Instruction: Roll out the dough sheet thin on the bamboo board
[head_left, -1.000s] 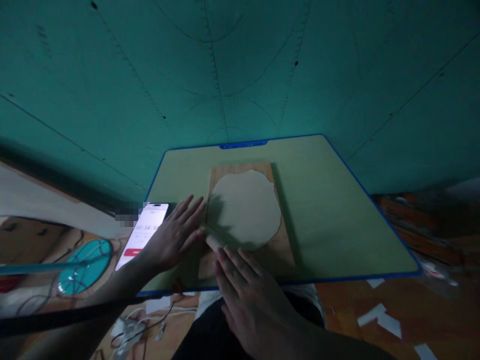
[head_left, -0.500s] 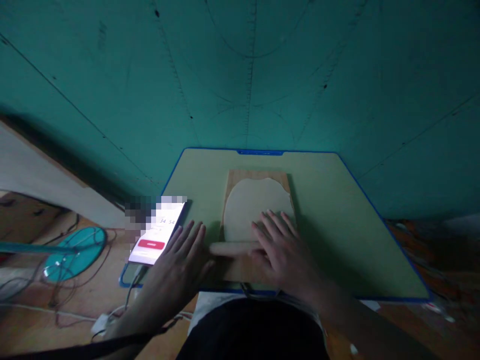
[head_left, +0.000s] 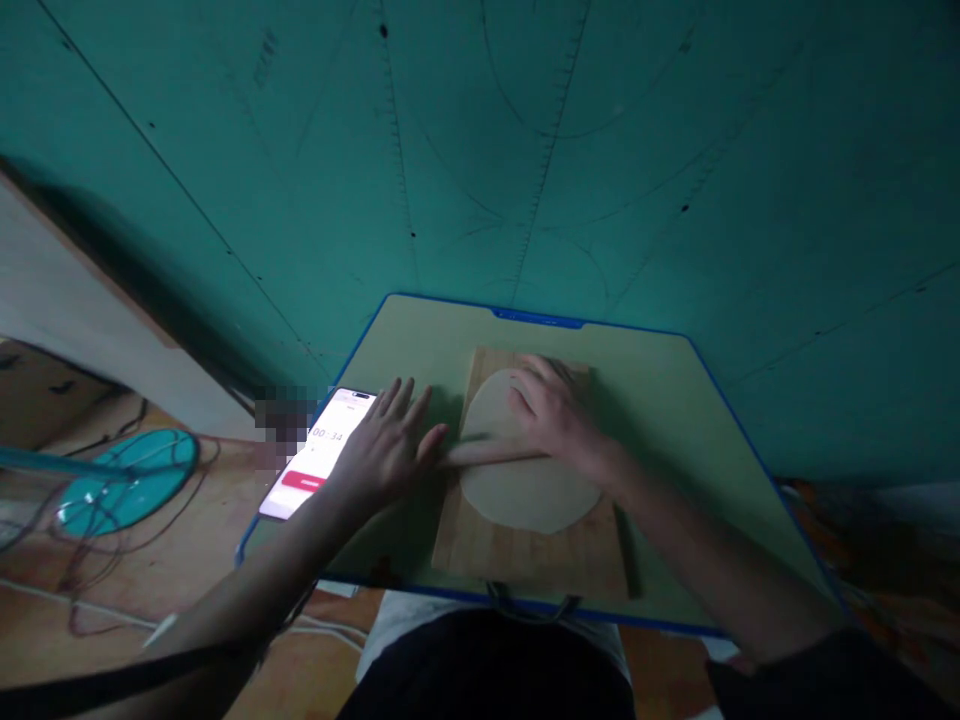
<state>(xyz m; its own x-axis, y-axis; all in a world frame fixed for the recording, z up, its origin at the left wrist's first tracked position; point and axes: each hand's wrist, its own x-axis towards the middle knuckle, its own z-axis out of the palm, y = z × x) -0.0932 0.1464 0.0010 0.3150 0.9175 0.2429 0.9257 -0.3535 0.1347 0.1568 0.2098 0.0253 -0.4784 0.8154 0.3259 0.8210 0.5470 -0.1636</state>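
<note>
A pale rolling pin (head_left: pixel 491 453) lies across a flat, rounded sheet of dough (head_left: pixel 532 495) on a wooden board (head_left: pixel 517 560). My left hand (head_left: pixel 386 445) is spread, palm down, by the pin's left end; its palm hides whether the pin runs beneath it. Over the pin's right end is my right hand (head_left: pixel 559 415), fingers bent forward above the far part of the dough. The right hand covers that end of the pin, and the grip under the palm is partly hidden.
A lit phone (head_left: pixel 319 440) showing a timer lies left of my left hand on the pale green, blue-edged table (head_left: pixel 660 400). A green wall (head_left: pixel 637 200) stands behind. Cables and a round teal base (head_left: pixel 131 480) are on the floor at left.
Both hands and the rolling pin have moved forward, away from my body, uncovering the near part of the dough and board. My right fingers have bent. The camera view has tilted.
</note>
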